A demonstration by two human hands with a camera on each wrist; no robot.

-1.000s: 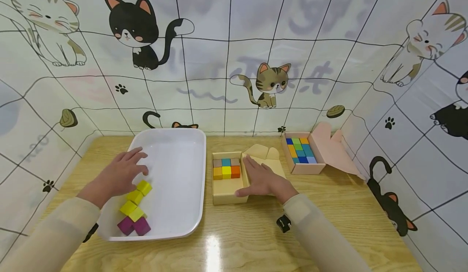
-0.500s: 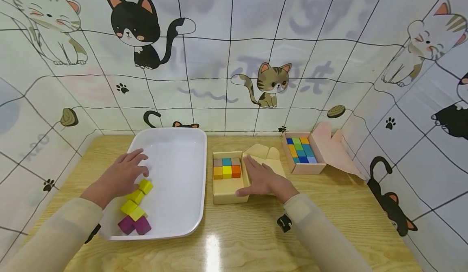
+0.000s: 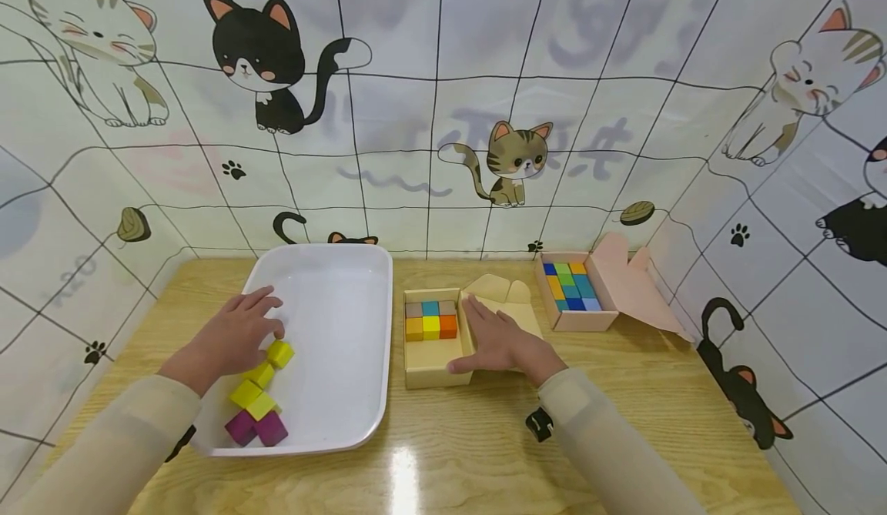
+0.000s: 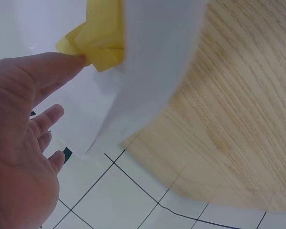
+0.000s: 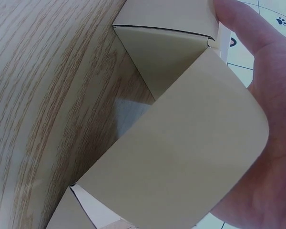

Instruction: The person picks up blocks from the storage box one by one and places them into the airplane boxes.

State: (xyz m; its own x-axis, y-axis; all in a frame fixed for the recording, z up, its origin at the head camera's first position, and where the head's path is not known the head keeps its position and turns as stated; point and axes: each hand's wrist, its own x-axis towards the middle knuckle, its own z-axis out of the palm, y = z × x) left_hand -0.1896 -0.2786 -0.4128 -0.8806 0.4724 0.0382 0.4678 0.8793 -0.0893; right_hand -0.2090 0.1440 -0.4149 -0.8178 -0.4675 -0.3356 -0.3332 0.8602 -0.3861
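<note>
My left hand [image 3: 235, 336] is over the left side of a white tray [image 3: 339, 346], its fingers relaxed and spread. Its thumb tip is right at the yellow cubes [image 4: 105, 31] in the left wrist view. Several yellow cubes [image 3: 260, 406] run in a line toward two purple cubes [image 3: 271, 427] at the tray's near end. My right hand [image 3: 495, 343] rests on the right side of a cream cardboard box [image 3: 436, 378], fingers extended, thumb across its near right corner. Two rows of colored cubes [image 3: 430, 326] fill the box's far part; its near part shows bare bottom.
Behind the right hand, the cream box's lid [image 3: 523, 316] lies folded out. A pink box [image 3: 585, 320] packed with blue, green and orange blocks stands at the back right, its lid [image 3: 634, 292] folded rightward. A cat-patterned sheet [image 3: 409, 115] lines the back and sides of the wooden table [image 3: 471, 453].
My left hand has shifted slightly right and toward me in the tray, close to the yellow cubes. The right hand stays on the cream box.
</note>
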